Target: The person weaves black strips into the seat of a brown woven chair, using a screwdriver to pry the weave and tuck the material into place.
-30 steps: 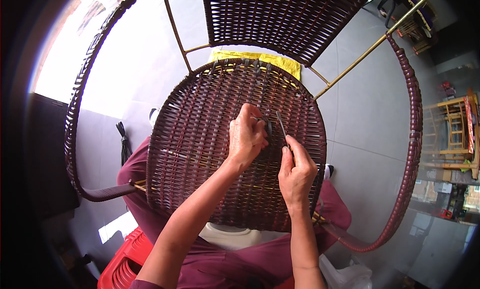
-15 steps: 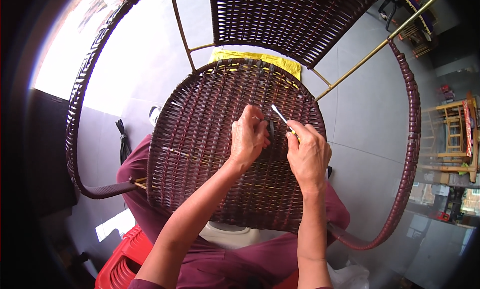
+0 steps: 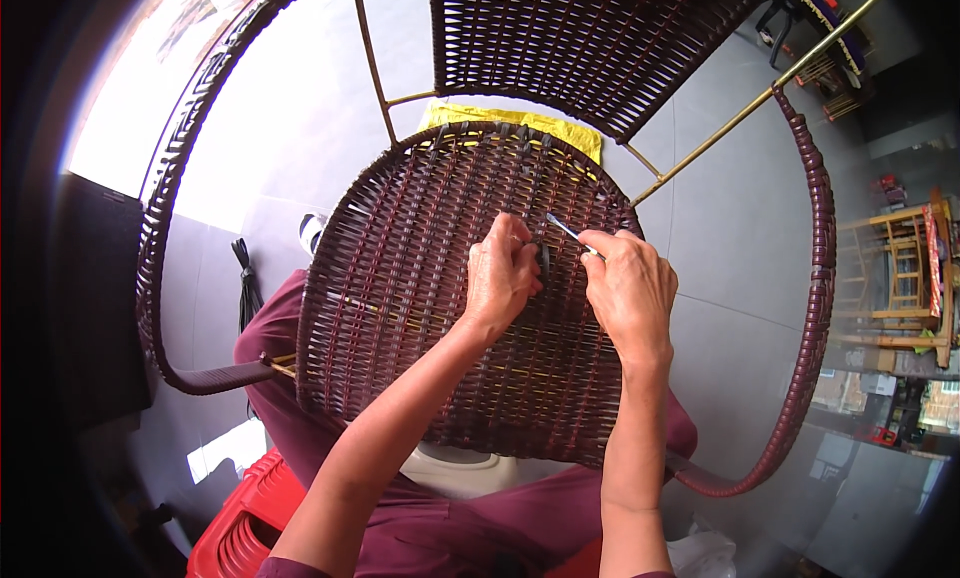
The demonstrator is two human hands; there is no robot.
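A chair with a woven dark brown-purple seat (image 3: 400,268) lies across my lap, its woven backrest (image 3: 560,48) pointing away from me. Over the middle of the seat, my left hand (image 3: 503,270) is closed in a pinch; a short dark strip end seems to show beside its fingers, though I cannot make out what they grip. To its right, my right hand (image 3: 632,288) is closed round a slim tool with a metal shaft (image 3: 568,228), like a screwdriver. Its tip points up and left over the weave. Most of the handle is hidden in the palm.
The wrapped armrests (image 3: 818,248) curve out at both sides, with a bare metal rod (image 3: 740,123) at upper right. A yellow cloth (image 3: 580,136) lies beyond the seat. Left are a bundle of dark strips (image 3: 246,278) and red stacked stools (image 3: 235,528); wooden frames (image 3: 905,278) stand far right.
My right hand has moved a little to the right, and the tool now lies flatter. The left hand stays nearly in place. The chair has shifted slightly.
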